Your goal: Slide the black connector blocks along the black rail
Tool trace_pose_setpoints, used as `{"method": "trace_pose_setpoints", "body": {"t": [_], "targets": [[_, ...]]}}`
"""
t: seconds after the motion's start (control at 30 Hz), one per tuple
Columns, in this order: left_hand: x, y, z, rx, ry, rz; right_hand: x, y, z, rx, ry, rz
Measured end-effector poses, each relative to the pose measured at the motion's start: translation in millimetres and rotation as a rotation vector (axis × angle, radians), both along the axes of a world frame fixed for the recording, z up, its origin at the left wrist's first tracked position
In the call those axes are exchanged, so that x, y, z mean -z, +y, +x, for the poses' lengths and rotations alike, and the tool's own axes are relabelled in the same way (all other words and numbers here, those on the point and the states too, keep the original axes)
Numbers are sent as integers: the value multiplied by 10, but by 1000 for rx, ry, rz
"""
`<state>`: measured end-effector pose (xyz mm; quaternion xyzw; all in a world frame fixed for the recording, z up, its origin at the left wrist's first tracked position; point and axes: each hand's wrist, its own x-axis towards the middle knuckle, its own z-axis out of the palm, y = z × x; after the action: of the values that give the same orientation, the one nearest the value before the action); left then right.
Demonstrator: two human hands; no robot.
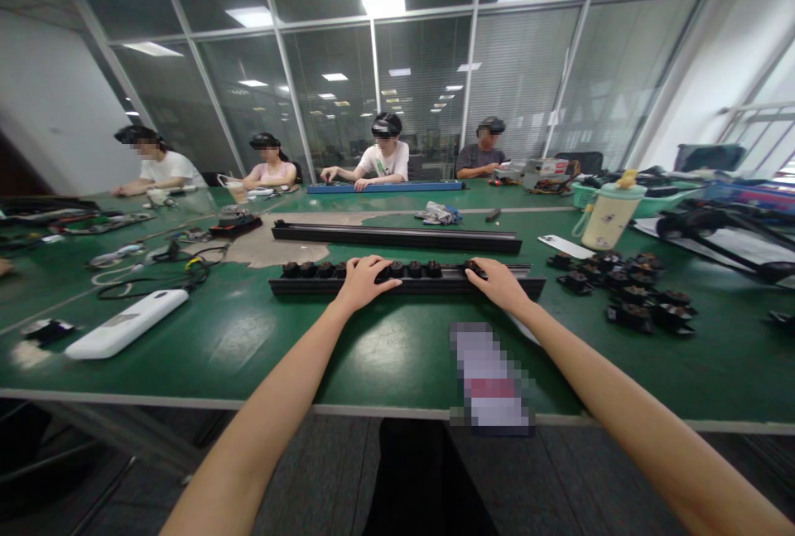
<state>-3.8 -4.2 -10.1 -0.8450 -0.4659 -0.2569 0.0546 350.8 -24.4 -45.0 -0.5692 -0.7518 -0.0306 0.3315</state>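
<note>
A long black rail lies across the green table in front of me, with several round black parts seated in a row along it. My left hand rests on the rail near its middle, fingers stretched flat over the black parts. My right hand lies on the rail toward its right end, fingers curled down onto a part there. A pile of loose black parts sits on the table to the right of the rail.
A second black rail lies behind the first. A white oblong device and cables are at left, a cream bottle at right, a blurred flat item at the front edge. Several people sit along the far side.
</note>
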Motion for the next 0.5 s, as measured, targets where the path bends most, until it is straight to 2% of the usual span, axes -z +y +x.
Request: {"method": "trace_pose_setpoints", "body": {"t": [0.5], "targets": [[-5,-4,-3,4,2,-2,0,-31,-9,8,-13,28]]}}
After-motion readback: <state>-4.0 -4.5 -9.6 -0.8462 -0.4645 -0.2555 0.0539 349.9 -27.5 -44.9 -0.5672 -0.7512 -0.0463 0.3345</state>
